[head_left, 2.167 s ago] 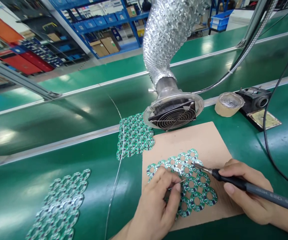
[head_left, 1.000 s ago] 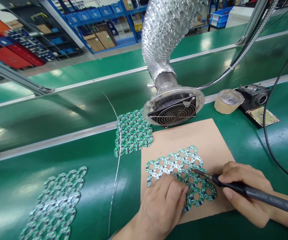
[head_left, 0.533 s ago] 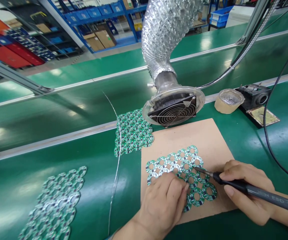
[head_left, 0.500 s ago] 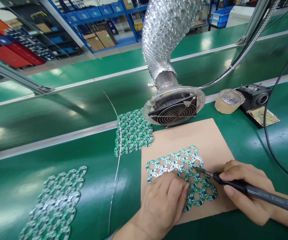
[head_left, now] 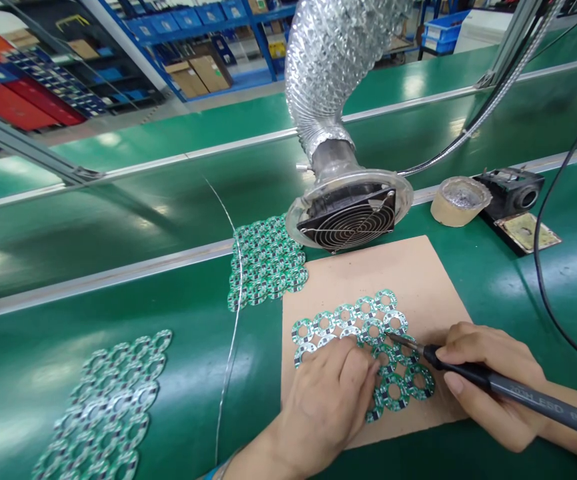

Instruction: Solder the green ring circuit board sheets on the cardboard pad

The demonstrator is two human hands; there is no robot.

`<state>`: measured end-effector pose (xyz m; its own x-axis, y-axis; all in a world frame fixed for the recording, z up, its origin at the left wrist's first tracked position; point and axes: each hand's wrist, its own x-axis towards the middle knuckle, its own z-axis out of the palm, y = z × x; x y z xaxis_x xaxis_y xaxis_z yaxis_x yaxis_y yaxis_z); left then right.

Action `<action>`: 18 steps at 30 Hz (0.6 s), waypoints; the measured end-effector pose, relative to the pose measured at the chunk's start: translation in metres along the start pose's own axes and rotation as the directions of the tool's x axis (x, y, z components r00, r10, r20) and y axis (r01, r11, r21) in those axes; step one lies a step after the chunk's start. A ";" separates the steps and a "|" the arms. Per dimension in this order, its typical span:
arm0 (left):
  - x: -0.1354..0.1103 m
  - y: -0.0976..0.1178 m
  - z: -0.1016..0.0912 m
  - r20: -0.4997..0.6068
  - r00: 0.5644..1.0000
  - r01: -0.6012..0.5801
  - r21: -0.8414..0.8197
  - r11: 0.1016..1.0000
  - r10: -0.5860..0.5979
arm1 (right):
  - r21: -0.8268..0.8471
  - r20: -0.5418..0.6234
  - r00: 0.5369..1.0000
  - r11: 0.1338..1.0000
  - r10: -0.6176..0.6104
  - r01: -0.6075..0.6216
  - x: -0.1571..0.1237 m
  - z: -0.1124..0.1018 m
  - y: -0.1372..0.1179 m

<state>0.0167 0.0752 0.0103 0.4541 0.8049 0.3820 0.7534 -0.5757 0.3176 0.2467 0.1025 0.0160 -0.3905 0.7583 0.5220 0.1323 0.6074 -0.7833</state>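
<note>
A panel of joined ring-shaped green circuit boards (head_left: 395,392) lies on a sheet of brown cardboard (head_left: 393,263). Over the panel's near left part rests my left hand (head_left: 332,393), its fingers curled and pressed together. Whatever they pinch is hidden underneath. In my right hand (head_left: 493,380) is a black soldering iron (head_left: 511,388), gripped like a pen and slanting down to the left. Its tip is at the middle right of the panel, close to my left fingertips. A thin silvery wire (head_left: 239,287) runs in a curve down to my left forearm.
Above the cardboard hangs a fume extractor fan (head_left: 353,223) on a foil duct (head_left: 318,80). More ring-board panels lie at the back (head_left: 263,263) and the left (head_left: 105,407). A tape roll (head_left: 455,208) and an iron stand (head_left: 513,193) sit back right, near a black cable (head_left: 543,287).
Both hands and the iron's tip stay in nearly the same place on the panel. The soldering iron's handle has dipped very slightly, and the view has shifted a little.
</note>
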 end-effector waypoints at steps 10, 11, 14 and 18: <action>0.002 -0.003 -0.001 -0.007 0.999 0.031 -0.048 0.998 -0.032 | -0.008 -0.014 1.000 1.000 -0.026 0.026 0.004 0.002 0.002; 0.002 -0.004 0.000 -0.005 1.000 0.030 -0.044 0.999 -0.030 | -0.015 -0.011 1.000 1.000 -0.024 0.024 0.004 0.002 0.001; 0.003 -0.004 0.001 0.002 0.999 0.033 -0.023 0.999 -0.033 | -0.049 -0.003 0.999 0.998 -0.035 0.035 0.006 0.002 -0.001; 0.003 -0.004 0.003 0.011 1.000 0.029 -0.022 0.999 -0.028 | -0.065 0.006 0.999 0.997 -0.049 0.049 0.007 0.002 -0.003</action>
<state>0.0163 0.0802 0.0076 0.4376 0.8225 0.3635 0.7556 -0.5554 0.3472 0.2418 0.1060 0.0211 -0.4024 0.7263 0.5573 0.1716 0.6578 -0.7334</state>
